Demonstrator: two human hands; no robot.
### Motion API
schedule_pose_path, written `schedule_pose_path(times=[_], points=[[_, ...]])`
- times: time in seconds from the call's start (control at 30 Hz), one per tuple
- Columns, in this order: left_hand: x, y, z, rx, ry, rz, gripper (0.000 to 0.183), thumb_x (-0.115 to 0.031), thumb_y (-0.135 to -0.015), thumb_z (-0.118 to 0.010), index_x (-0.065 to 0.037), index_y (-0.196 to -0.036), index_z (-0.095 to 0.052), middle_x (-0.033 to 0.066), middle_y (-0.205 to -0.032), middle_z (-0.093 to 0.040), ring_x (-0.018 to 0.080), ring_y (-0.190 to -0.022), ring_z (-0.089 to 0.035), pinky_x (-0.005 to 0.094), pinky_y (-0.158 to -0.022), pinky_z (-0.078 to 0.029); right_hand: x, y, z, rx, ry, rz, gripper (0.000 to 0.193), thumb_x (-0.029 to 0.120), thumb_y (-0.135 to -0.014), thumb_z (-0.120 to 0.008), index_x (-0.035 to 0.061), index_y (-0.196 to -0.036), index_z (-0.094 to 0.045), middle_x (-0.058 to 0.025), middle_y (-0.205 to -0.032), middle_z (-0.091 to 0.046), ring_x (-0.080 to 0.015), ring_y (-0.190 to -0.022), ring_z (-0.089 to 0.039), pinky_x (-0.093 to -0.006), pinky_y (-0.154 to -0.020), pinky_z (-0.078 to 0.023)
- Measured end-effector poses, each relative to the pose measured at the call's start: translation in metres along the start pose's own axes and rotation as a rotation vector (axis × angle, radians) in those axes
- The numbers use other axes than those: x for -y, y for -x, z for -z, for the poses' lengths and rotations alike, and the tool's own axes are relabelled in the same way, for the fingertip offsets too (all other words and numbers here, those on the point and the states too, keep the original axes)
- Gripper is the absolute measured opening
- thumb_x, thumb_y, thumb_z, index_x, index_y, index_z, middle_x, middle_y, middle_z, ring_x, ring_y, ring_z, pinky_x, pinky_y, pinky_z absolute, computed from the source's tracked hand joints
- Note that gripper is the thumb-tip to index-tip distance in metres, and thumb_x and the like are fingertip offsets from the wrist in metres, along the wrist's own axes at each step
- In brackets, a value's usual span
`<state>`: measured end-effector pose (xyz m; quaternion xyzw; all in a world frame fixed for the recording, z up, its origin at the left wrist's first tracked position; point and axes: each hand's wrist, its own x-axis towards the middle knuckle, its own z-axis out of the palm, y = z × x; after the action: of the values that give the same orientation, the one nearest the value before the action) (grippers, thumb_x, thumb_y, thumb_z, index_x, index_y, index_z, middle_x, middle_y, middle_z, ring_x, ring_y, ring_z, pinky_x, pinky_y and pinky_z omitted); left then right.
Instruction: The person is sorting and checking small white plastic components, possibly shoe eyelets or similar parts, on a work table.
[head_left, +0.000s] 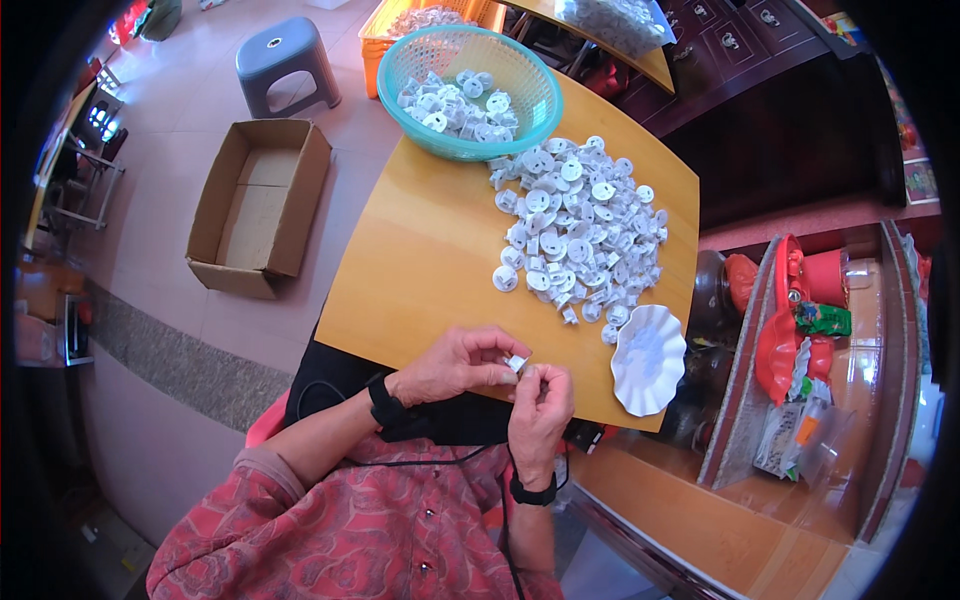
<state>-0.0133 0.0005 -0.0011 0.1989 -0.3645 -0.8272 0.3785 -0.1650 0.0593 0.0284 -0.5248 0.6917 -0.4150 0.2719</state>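
Between thumb and fingers, my left hand pinches a small white plastic part above the table's near edge. Close beside it, my right hand has its thumb and fingertips pressed together against the part's right side; whatever those fingertips may hold is too small to make out. Farther off lies a heap of round white plastic parts, spread over the right half of the wooden table. A white scalloped dish stands at the table's right edge, with small pale pieces hard to make out in it.
A teal mesh basket of similar white parts stands at the table's far end. Behind it is an orange crate. On the floor to the left are an open cardboard box and a grey stool. Shelves hold red items at right.
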Motion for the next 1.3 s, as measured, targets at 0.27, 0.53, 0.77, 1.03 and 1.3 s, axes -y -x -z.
schedule_pose_path(times=[0.27, 0.53, 0.77, 1.03, 1.3], points=[[-0.001, 0.001, -0.003, 0.009, 0.055, -0.018, 0.029, -0.003, -0.095, -0.064, 0.000, -0.123, -0.059, 0.0062, -0.111, -0.066, 0.0125, -0.102, -0.064, 0.0290, -0.092, -0.055, 0.004, -0.001, 0.000, -0.009, -0.110, -0.074, 0.010, 0.006, -0.095, -0.060, -0.0018, -0.092, -0.054, -0.0127, -0.083, -0.057, -0.0228, -0.071, -0.059, -0.0358, -0.063, -0.048], [-0.005, 0.000, 0.002, -0.005, 0.157, 0.019, 0.032, -0.005, -0.095, -0.064, 0.002, -0.125, -0.058, 0.0076, -0.104, -0.067, 0.0138, -0.095, -0.065, 0.0278, -0.088, -0.054, 0.027, -0.007, -0.001, 0.041, -0.460, -0.208, 0.015, 0.012, -0.101, -0.056, -0.0018, -0.097, -0.056, -0.0063, -0.082, -0.063, -0.0109, -0.068, -0.061, -0.0235, -0.065, -0.051], [-0.013, 0.003, -0.001, -0.033, 0.133, 0.026, 0.032, -0.006, -0.096, -0.064, 0.002, -0.126, -0.059, 0.0076, -0.104, -0.068, 0.0133, -0.089, -0.066, 0.0276, -0.084, -0.054, 0.023, -0.007, -0.001, 0.086, -0.441, -0.223, 0.015, 0.011, -0.100, -0.057, -0.0036, -0.100, -0.056, -0.0074, -0.084, -0.064, -0.0121, -0.070, -0.063, -0.0251, -0.066, -0.053], [-0.079, -0.035, 0.026, -0.305, -0.138, -0.156, 0.036, -0.015, -0.095, -0.066, 0.003, -0.126, -0.059, 0.0103, -0.107, -0.068, 0.0169, -0.092, -0.068, 0.0305, -0.084, -0.056, 0.002, -0.005, 0.022, -0.030, -0.250, -0.156, 0.014, 0.012, -0.097, -0.063, -0.0017, -0.096, -0.060, -0.0015, -0.080, -0.060, -0.0069, -0.065, -0.057, -0.0229, -0.060, -0.052], [-0.158, -0.089, 0.072, -0.622, -0.117, -0.514, 0.040, -0.015, -0.097, -0.064, 0.012, -0.125, -0.054, 0.0148, -0.106, -0.067, 0.0222, -0.096, -0.069, 0.0310, -0.089, -0.057, -0.033, 0.002, 0.052, -0.193, 0.075, -0.120, 0.012, 0.010, -0.093, -0.066, -0.0015, -0.092, -0.064, -0.0083, -0.078, -0.063, -0.0156, -0.063, -0.061, -0.0307, -0.059, -0.050]])
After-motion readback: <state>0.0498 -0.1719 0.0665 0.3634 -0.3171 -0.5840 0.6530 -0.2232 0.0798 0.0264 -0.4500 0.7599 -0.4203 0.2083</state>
